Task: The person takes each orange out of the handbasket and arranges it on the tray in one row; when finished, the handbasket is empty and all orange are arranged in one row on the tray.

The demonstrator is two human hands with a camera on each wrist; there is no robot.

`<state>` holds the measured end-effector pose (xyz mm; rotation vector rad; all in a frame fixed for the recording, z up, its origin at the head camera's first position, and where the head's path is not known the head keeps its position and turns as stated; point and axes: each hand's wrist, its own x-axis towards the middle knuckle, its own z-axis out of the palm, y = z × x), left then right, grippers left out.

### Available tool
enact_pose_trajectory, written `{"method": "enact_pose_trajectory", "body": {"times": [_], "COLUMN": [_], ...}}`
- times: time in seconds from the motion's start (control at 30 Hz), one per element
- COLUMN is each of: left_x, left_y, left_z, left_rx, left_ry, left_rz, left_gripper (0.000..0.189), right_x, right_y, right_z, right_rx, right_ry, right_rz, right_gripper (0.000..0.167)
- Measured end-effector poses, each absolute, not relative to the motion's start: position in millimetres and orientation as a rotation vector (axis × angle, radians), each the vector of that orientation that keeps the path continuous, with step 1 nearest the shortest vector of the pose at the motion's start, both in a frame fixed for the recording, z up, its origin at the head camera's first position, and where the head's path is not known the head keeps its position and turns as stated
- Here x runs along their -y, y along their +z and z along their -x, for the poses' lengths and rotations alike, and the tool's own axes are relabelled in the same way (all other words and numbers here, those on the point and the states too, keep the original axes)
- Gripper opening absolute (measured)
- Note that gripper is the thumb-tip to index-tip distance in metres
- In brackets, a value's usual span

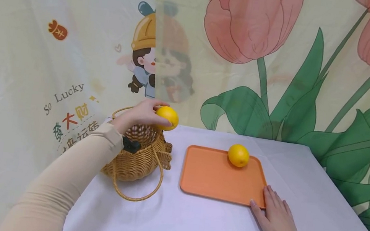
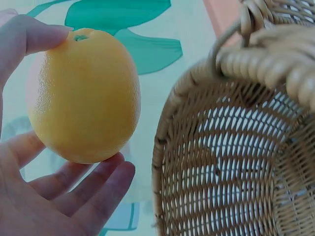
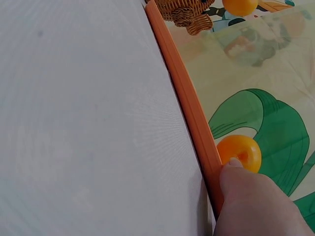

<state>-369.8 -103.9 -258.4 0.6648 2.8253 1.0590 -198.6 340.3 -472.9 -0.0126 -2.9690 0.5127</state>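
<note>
My left hand (image 1: 146, 113) holds a yellow lemon (image 1: 167, 118) above the far right rim of a wicker basket (image 1: 139, 164). In the left wrist view, the thumb presses near the green stem end of the lemon (image 2: 83, 98) and the fingers support its underside. The basket's open mouth (image 2: 216, 162) lies just to the right of it there. A second lemon (image 1: 238, 155) sits on the far right part of an orange tray (image 1: 212, 176). At the tray's near right corner rests my right hand (image 1: 277, 219), fingers extended along the edge, thumb (image 3: 234, 169) against the rim.
One looped basket handle (image 1: 134, 199) droops forward onto the white tablecloth (image 1: 185, 227); the other handle (image 1: 120, 109) stands up behind my left wrist. A dark object (image 1: 131, 145) shows near the basket's rim, below my left wrist. A printed cloth (image 1: 183, 73) hangs behind the table.
</note>
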Motion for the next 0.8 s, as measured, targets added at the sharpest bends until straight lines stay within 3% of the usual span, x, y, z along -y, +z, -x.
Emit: {"method": "enact_pose_trajectory", "body": {"times": [0.8], "left_x": [59.9], "left_y": [-275.5], "left_z": [372.1], "left_rx": [-2.749], "left_ry": [1.052], "left_rz": [-0.748], "left_gripper": [0.079], "right_x": [-342.6], "right_y": [-476.5], "right_z": [199.1], "right_rx": [2.969], "right_ry": [0.518], "right_rz": [0.012], "right_gripper": [0.101]}}
